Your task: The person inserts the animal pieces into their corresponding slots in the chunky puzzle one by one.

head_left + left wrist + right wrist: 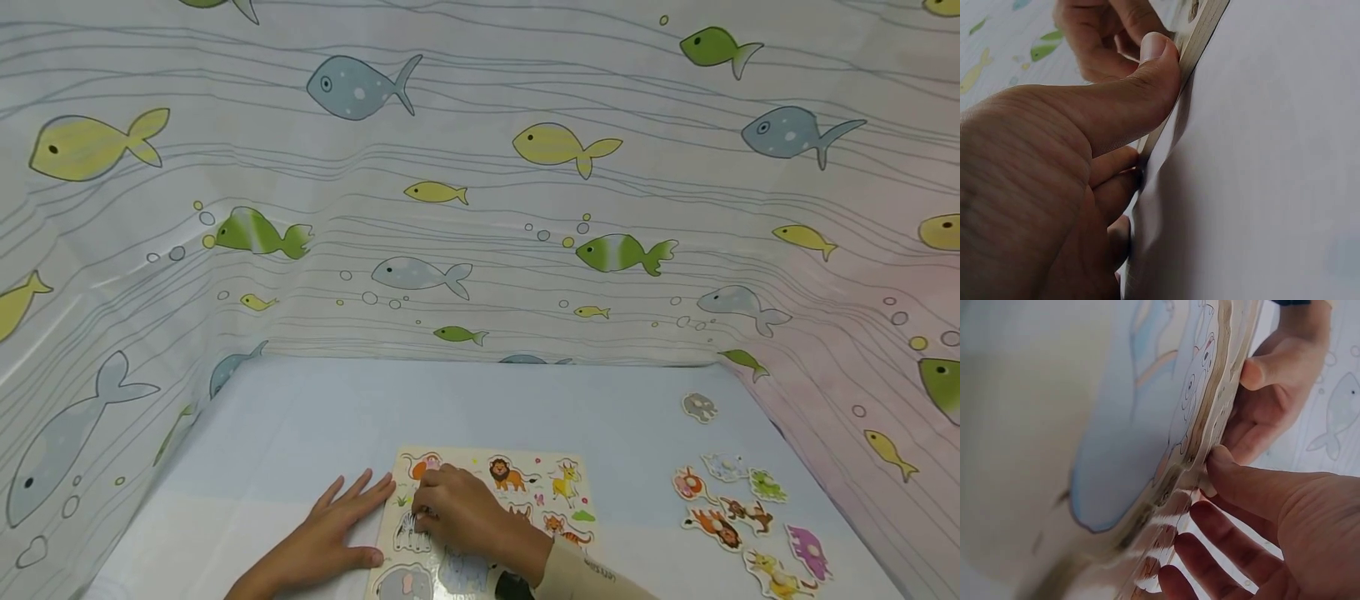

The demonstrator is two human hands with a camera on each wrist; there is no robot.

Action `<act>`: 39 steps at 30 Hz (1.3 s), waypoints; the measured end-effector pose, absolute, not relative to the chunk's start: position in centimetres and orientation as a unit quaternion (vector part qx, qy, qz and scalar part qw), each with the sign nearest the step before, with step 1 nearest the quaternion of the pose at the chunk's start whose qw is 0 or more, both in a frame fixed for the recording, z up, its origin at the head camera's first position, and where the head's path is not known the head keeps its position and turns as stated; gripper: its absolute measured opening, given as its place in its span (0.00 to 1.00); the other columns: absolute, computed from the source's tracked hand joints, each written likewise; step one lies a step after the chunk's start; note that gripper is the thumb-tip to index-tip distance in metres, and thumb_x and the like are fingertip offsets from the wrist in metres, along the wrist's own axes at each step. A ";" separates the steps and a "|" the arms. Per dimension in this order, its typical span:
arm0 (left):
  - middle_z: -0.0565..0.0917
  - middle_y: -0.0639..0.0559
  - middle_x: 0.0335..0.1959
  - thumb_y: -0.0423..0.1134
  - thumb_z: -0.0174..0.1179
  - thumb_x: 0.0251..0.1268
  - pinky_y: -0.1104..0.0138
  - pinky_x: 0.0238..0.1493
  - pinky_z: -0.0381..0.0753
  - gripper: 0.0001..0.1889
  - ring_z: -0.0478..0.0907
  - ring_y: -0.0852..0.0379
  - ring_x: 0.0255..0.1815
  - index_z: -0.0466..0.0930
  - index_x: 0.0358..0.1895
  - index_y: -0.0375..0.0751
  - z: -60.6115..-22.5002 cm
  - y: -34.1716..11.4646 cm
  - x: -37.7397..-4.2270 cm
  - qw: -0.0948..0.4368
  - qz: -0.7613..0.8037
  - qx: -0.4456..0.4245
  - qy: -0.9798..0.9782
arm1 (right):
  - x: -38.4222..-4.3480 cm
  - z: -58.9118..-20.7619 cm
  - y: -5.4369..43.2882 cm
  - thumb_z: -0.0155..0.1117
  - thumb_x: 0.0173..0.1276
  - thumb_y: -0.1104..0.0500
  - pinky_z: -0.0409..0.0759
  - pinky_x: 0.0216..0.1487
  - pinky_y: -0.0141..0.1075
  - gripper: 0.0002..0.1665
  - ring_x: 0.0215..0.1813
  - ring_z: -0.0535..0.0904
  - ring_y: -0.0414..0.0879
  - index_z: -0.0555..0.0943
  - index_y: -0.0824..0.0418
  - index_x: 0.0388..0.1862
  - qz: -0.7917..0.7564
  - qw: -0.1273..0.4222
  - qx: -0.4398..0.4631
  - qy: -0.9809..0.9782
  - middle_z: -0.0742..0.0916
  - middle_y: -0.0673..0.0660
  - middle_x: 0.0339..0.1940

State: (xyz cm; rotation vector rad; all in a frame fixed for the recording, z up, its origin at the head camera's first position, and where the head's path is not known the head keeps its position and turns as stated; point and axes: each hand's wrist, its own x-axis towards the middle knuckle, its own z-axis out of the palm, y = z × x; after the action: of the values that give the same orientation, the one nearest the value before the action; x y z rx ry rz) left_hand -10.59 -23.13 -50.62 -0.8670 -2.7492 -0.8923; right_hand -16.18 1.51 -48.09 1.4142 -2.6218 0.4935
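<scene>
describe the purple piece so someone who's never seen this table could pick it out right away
On the pale table, look right of the animal puzzle board to the loose pieces. The purple piece lies at their outer right edge, beside the yellow piece. It is the only purple one; its neighbours are yellow, brown and green.

Hands [330, 529] [465, 510] on animal board [546, 479], loose pieces [808, 550]

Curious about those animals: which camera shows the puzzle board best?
The head view: it shows the puzzle board from above, though the right hand covers part. The left wrist view shows mainly its edge; the right wrist view, a slanted close-up of its face.
</scene>
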 end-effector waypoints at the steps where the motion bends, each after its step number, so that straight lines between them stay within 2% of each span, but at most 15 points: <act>1: 0.72 0.39 0.72 0.61 0.65 0.56 0.84 0.72 0.19 0.43 0.35 0.79 0.76 0.69 0.72 0.39 -50.6 -23.1 -10.6 0.060 -0.296 -0.288 -0.909 | -16.2 -48.1 1.5 0.76 0.60 0.48 0.73 0.38 0.20 0.08 0.37 0.74 0.31 0.88 0.47 0.36 0.162 0.060 0.467 -0.867 0.84 0.40 0.36; 6: 0.72 0.39 0.71 0.61 0.65 0.56 0.84 0.72 0.19 0.43 0.35 0.79 0.76 0.69 0.72 0.39 -50.7 -23.1 -10.6 0.062 -0.294 -0.288 -0.909 | -16.0 -48.0 1.6 0.74 0.61 0.46 0.72 0.38 0.20 0.09 0.37 0.73 0.30 0.88 0.47 0.38 0.162 0.052 0.464 -0.869 0.83 0.40 0.37; 9: 0.72 0.39 0.71 0.60 0.66 0.55 0.84 0.73 0.20 0.43 0.39 0.74 0.77 0.69 0.72 0.39 -50.7 -23.1 -10.6 0.065 -0.297 -0.286 -0.909 | -16.0 -47.8 1.7 0.71 0.65 0.47 0.74 0.40 0.20 0.10 0.38 0.75 0.30 0.88 0.49 0.41 0.190 0.040 0.454 -0.869 0.84 0.41 0.39; 13: 0.72 0.41 0.72 0.60 0.67 0.55 0.83 0.73 0.20 0.43 0.42 0.69 0.78 0.69 0.72 0.40 -50.8 -23.2 -10.6 0.064 -0.297 -0.281 -0.910 | -15.9 -47.1 2.1 0.66 0.70 0.47 0.79 0.47 0.23 0.13 0.45 0.80 0.31 0.87 0.52 0.47 0.243 0.026 0.435 -0.866 0.85 0.43 0.44; 19: 0.73 0.41 0.71 0.60 0.67 0.54 0.83 0.73 0.19 0.43 0.39 0.73 0.77 0.70 0.71 0.40 -50.9 -23.2 -10.7 0.074 -0.292 -0.279 -0.912 | -15.6 -45.0 4.1 0.63 0.72 0.47 0.81 0.48 0.26 0.14 0.48 0.84 0.38 0.85 0.53 0.48 0.313 -0.003 0.401 -0.861 0.85 0.44 0.46; 22: 0.73 0.40 0.71 0.61 0.66 0.54 0.83 0.73 0.19 0.44 0.37 0.76 0.77 0.70 0.71 0.39 -50.9 -23.1 -10.7 0.074 -0.292 -0.280 -0.911 | -15.5 -43.9 5.9 0.64 0.72 0.49 0.83 0.48 0.31 0.13 0.49 0.84 0.42 0.85 0.53 0.50 0.354 -0.023 0.371 -0.858 0.85 0.47 0.46; 26: 0.72 0.40 0.71 0.63 0.65 0.55 0.83 0.73 0.18 0.44 0.34 0.79 0.76 0.70 0.71 0.40 -50.9 -23.0 -10.8 0.067 -0.290 -0.280 -0.913 | -15.7 -43.0 8.9 0.63 0.73 0.50 0.85 0.48 0.36 0.12 0.47 0.82 0.41 0.84 0.52 0.49 0.386 -0.007 0.344 -0.856 0.85 0.47 0.45; 32: 0.70 0.40 0.73 0.64 0.64 0.54 0.84 0.71 0.16 0.45 0.32 0.82 0.75 0.69 0.72 0.41 -50.9 -23.1 -10.9 0.041 -0.296 -0.271 -0.915 | -16.1 -42.1 14.1 0.65 0.71 0.51 0.85 0.48 0.38 0.09 0.47 0.82 0.36 0.85 0.48 0.48 0.375 0.046 0.282 -0.882 0.85 0.40 0.44; 39: 0.72 0.43 0.73 0.65 0.65 0.52 0.85 0.70 0.17 0.46 0.32 0.87 0.74 0.69 0.72 0.42 -51.0 -23.1 -10.9 0.018 -0.305 -0.258 -0.916 | -16.8 -41.0 21.0 0.67 0.70 0.53 0.85 0.48 0.41 0.07 0.47 0.84 0.42 0.86 0.49 0.46 0.334 0.088 0.168 -0.923 0.87 0.42 0.42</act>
State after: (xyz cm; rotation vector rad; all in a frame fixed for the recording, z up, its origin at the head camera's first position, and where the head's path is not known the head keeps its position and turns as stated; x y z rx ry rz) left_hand -10.92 -23.13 -51.01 -0.8020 -2.8458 -0.9479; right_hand -16.76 21.00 -41.02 0.5005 -2.7487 0.9949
